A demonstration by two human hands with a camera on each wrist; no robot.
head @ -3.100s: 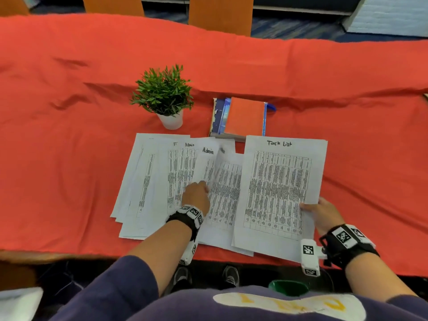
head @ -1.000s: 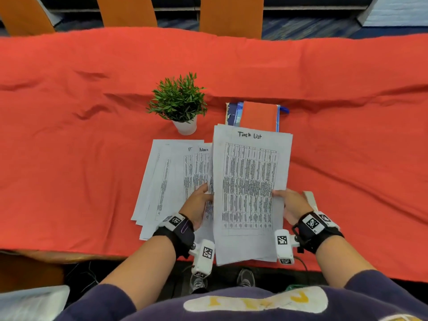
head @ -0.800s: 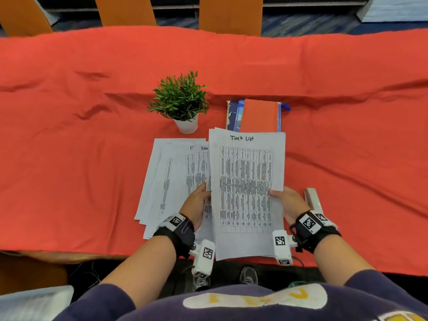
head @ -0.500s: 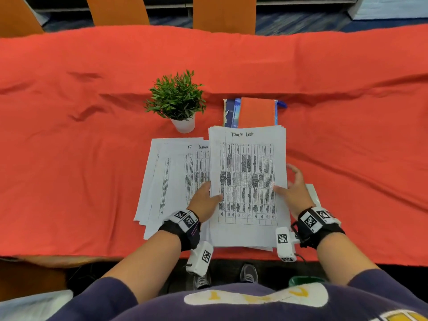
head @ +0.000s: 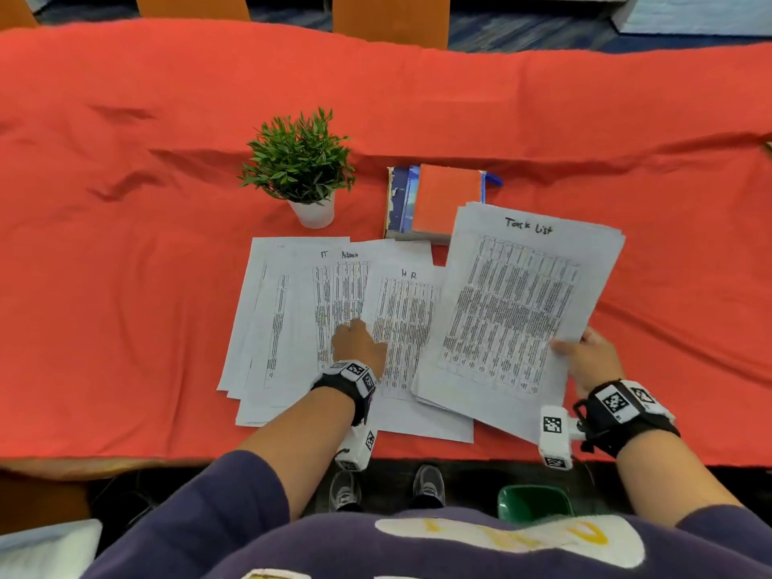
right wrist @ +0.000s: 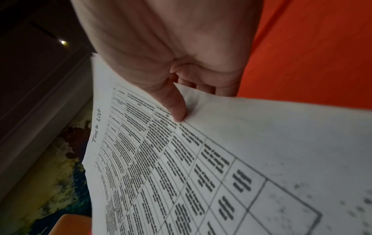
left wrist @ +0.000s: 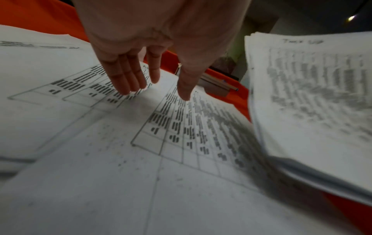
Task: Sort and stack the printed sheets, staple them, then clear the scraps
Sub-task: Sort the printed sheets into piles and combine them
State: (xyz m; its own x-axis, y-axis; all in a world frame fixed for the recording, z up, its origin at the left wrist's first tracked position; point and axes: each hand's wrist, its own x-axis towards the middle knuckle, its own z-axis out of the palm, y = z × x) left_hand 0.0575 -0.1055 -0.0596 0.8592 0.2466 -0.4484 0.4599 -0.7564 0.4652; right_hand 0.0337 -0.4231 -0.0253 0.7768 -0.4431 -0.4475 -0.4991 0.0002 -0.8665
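My right hand (head: 593,361) pinches the floppy Task List stack (head: 518,311) by its near-right edge; my left hand (head: 359,344), fingers (left wrist: 128,76) flat, probably touches the HR sheet (head: 401,328).

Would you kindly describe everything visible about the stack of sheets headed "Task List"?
The Task List stack is several white printed sheets, roughly squared, their edges slightly fanned at the top right. The top page carries a handwritten heading above a dense black table. The right hand holds it at its lower right edge, thumb on top and fingers beneath, tilted clockwise and raised off the red tablecloth. It overlaps the HR sheet and the near corner of the orange notebook.
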